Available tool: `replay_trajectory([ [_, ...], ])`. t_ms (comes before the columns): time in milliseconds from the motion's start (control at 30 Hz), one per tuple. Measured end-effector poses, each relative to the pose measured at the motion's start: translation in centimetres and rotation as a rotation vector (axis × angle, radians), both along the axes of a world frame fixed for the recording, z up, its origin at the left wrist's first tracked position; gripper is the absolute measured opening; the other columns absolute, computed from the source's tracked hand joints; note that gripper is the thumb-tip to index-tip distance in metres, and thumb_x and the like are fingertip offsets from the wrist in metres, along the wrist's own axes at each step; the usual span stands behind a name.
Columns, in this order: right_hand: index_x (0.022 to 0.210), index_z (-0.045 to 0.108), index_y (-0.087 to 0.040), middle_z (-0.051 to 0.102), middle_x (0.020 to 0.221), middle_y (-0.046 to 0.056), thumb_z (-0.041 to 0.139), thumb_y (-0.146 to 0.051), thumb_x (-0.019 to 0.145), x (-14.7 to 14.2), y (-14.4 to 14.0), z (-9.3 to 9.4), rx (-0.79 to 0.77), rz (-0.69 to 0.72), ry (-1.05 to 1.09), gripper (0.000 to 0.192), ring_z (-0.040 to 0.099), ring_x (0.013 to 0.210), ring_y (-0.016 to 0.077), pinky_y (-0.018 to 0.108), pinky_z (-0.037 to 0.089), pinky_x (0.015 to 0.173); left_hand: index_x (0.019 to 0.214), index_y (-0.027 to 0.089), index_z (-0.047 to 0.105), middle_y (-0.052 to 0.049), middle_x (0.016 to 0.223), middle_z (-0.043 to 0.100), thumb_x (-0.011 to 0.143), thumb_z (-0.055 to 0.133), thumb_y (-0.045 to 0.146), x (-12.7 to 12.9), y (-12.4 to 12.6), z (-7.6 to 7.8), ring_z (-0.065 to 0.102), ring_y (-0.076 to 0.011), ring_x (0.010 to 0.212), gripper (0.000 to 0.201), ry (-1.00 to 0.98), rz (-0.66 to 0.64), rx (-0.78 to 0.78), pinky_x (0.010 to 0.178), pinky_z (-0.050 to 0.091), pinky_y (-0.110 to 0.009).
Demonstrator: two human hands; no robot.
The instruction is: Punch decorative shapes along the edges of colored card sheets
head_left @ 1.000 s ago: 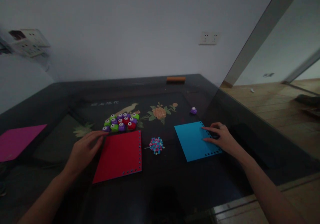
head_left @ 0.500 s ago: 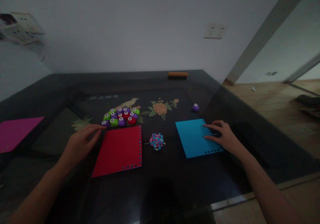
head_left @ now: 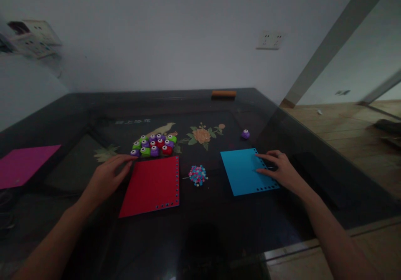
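Observation:
My left hand (head_left: 108, 177) lies at the upper left corner of a red sheet of paper (head_left: 152, 184). Its fingers are stretched out, the tips close against the nearest purple craft punch (head_left: 135, 152); whether they touch it I cannot tell. My right hand (head_left: 278, 171) rests with thumb and fingers apart on the right edge of a blue sheet (head_left: 244, 171). Both sheets have small holes punched along their right and near edges. Between them lies a pile of pink, blue and white paper confetti (head_left: 198, 175).
Several green, purple and red punches (head_left: 153, 145) stand grouped behind the red sheet. A lone purple punch (head_left: 245, 134) sits behind the blue one. A pink sheet (head_left: 26, 165) lies far left, an orange-brown bar (head_left: 223, 93) at the back edge. Sockets (head_left: 270, 40) are on the wall.
The view has shifted slightly, so the things on the left appear a little further right. Both hands stay at the same places on the sheets.

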State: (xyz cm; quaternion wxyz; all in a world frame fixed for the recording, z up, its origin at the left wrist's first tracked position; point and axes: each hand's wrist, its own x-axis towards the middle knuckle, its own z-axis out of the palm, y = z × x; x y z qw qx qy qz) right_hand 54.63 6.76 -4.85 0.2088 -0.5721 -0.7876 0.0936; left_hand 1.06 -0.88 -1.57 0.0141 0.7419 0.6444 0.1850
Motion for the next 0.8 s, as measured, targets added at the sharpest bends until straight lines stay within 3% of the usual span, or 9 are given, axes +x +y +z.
replay_trajectory([
  [167,0.107,0.067,-0.028,0.050,0.106,0.011,0.066,-0.054,0.070,-0.1,0.2,0.5,0.054,-0.031,0.006,0.046,0.051,0.101,0.0301,0.048,0.045,0.087,0.109,0.018,0.058,-0.008,0.111,0.064,0.090,0.038,0.039,-0.4,0.3,-0.4,0.059,-0.0246,0.104,0.035,-0.021,-0.027,0.003,0.093,0.044,-0.039],
  [333,0.096,0.068,-0.024,0.055,0.102,0.010,0.058,-0.056,0.076,-2.7,-0.1,3.2,0.099,-0.034,0.039,0.039,0.056,0.095,0.0287,0.045,0.048,0.082,0.108,0.019,0.059,-0.009,0.111,0.064,0.089,0.039,0.040,-0.1,0.1,0.0,0.059,-0.0254,0.104,0.035,-0.040,-0.023,0.013,0.093,0.045,-0.040],
  [567,0.098,0.064,-0.023,0.061,0.100,0.007,0.062,-0.029,0.081,-12.7,-1.1,6.3,0.112,0.281,0.047,0.018,0.056,0.098,0.0240,0.040,0.047,0.086,0.108,0.018,0.059,-0.010,0.112,0.063,0.089,0.038,0.040,0.3,0.1,0.2,0.057,-0.0250,0.107,0.036,-0.063,-0.028,-0.028,0.095,0.044,-0.041],
  [700,0.105,0.062,-0.022,0.061,0.105,0.008,0.064,-0.024,0.079,-19.0,-0.8,6.1,0.082,0.478,-0.017,0.026,0.055,0.101,0.0256,0.043,0.047,0.087,0.111,0.017,0.059,-0.011,0.113,0.062,0.088,0.041,0.042,0.2,0.1,-0.1,0.055,-0.0249,0.109,0.038,-0.046,-0.065,-0.040,0.096,0.043,-0.040],
  [800,0.110,0.061,-0.015,0.059,0.108,0.013,0.067,-0.022,0.077,-22.9,-0.2,5.1,0.051,0.564,-0.096,0.035,0.054,0.103,0.0269,0.043,0.047,0.088,0.114,0.017,0.058,-0.011,0.116,0.060,0.087,0.046,0.046,0.3,0.0,-0.2,0.053,-0.0252,0.111,0.042,-0.026,-0.138,-0.066,0.096,0.043,-0.040],
])
